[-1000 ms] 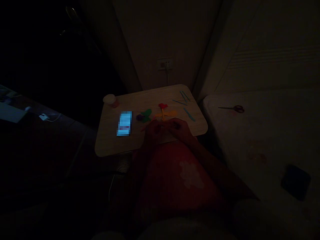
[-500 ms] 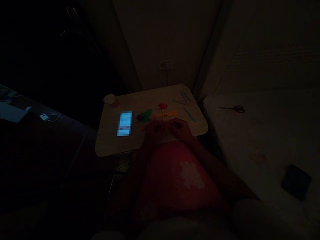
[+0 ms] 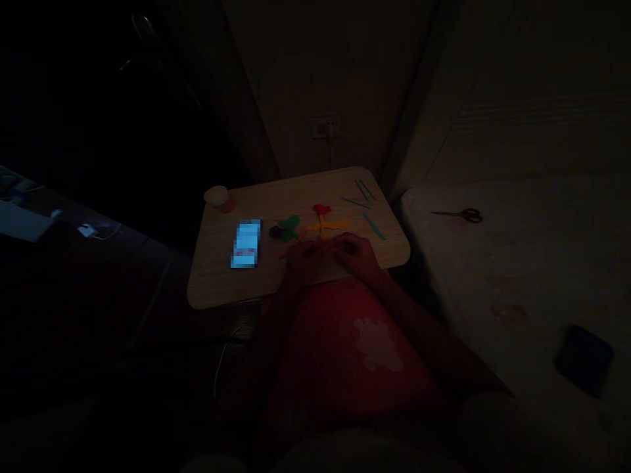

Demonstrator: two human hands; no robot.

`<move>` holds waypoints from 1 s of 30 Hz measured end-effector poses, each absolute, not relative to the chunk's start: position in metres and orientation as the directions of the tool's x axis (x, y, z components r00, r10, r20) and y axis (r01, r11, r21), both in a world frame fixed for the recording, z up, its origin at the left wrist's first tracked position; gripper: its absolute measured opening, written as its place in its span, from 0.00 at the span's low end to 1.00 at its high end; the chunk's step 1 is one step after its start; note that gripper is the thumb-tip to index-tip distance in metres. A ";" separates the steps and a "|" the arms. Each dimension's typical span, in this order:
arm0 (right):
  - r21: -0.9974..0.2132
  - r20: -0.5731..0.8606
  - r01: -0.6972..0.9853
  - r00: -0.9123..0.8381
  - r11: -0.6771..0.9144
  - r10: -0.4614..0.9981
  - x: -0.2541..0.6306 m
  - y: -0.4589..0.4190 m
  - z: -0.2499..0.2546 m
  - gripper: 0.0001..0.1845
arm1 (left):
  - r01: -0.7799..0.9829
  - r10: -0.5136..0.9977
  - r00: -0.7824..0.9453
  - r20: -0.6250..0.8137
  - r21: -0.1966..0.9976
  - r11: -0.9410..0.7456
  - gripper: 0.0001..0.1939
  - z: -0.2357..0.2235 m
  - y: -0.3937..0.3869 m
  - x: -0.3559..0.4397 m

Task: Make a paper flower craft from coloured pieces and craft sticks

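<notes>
Near the front edge of the pale wooden table (image 3: 211, 284), my left hand (image 3: 302, 261) and right hand (image 3: 357, 255) curl close together, whether grasping anything I cannot tell, just short of the orange cross-shaped piece (image 3: 338, 224), with wood stretching from phone (image 3: 246, 244) to left rim, in a dark room.

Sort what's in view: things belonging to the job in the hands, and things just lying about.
Apparently part of the job:
yellow cross
red piece
orange strip
green piece
purple piece
blue tools, probably

Apparently lying about:
cup
scissors
dark object
lit phone, role unclear
</notes>
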State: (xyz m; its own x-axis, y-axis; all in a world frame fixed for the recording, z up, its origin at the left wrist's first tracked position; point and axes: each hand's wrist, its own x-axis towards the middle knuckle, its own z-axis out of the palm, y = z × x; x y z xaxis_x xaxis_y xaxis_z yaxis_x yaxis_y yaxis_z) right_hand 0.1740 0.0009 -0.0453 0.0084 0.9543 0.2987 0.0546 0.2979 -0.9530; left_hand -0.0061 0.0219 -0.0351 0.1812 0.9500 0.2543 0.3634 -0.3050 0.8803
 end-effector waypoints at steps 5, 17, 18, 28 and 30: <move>-0.928 0.336 0.161 -0.027 0.336 0.941 0.174 0.000 -0.043 0.13 | 0.366 0.956 0.152 0.252 0.884 -0.291 0.07 -0.036 0.023 -0.006; -0.701 0.415 0.640 0.009 0.313 0.910 0.195 0.010 -0.040 0.09 | 0.301 0.964 0.146 0.221 0.918 -0.257 0.11 -0.031 0.018 -0.004; -0.670 0.400 0.686 0.011 0.284 0.917 0.196 0.012 -0.038 0.10 | 0.299 0.961 0.144 0.235 0.916 -0.268 0.10 -0.032 0.019 -0.005; -0.606 0.309 0.773 0.013 0.187 0.951 0.195 0.012 -0.035 0.14 | 0.123 0.879 0.236 0.413 0.885 -0.449 0.10 -0.049 0.023 -0.008; -0.609 0.307 0.771 0.013 0.186 0.952 0.196 0.011 -0.036 0.16 | 0.077 0.882 0.250 0.399 0.900 -0.429 0.10 -0.051 0.022 -0.006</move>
State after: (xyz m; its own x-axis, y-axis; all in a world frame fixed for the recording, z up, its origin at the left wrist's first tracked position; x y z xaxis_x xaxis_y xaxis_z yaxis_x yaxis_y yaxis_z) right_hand 0.1959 0.0110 -0.0360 0.0131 0.9518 0.3065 0.7710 0.1856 -0.6092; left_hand -0.0056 0.0221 -0.0507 0.2500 0.8820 0.3994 0.0766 -0.4292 0.9000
